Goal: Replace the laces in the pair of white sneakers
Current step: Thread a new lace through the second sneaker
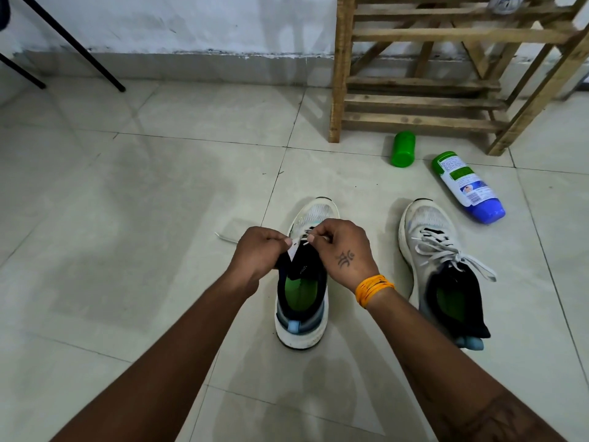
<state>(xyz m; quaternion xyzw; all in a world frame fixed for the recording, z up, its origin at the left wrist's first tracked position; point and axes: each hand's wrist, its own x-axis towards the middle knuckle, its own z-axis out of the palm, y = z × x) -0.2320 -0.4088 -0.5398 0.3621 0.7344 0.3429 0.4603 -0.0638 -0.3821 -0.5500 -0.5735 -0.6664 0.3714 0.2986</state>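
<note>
1. Left hand point(259, 250) and right hand point(342, 247): fingers curled, each pinching the white lace point(302, 239) over the near sneaker's point(302, 301) eyelets; the exact lace path is hidden.
2. Near sneaker: upright on the tiled floor point(127, 218), green insole inside.
3. Second sneaker point(441, 266): just right, laced, green insole.
4. Bottle point(467, 186): lying down, its contents unseen; green cap point(403, 149) apart.
5. Wooden rack point(424, 74): behind.
</note>
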